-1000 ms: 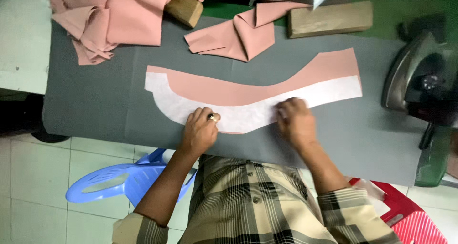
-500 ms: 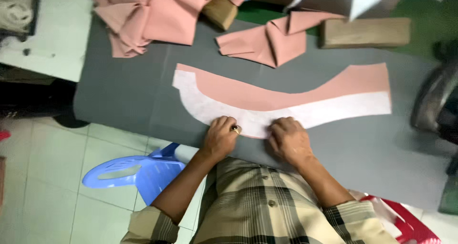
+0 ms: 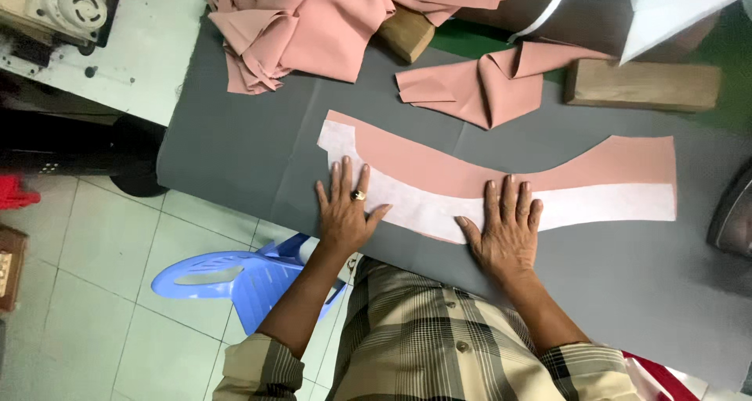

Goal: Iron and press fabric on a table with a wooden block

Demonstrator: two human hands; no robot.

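My hands have spread from curled to flat, left hand [image 3: 345, 213] and right hand [image 3: 505, 229] apart, pressing the soft, light, limp white interfacing strip [image 3: 548, 205] on the pink fabric piece [image 3: 470, 166], best held by its edges.

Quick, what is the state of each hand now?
Left hand: open, flat on the white strip.
Right hand: open, flat on the strip.

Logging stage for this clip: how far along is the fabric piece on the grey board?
Done: white lining already lies along the pink strip. In hand: left hand and right hand press flat on the lining. Left: folded pink pieces lie untouched behind.
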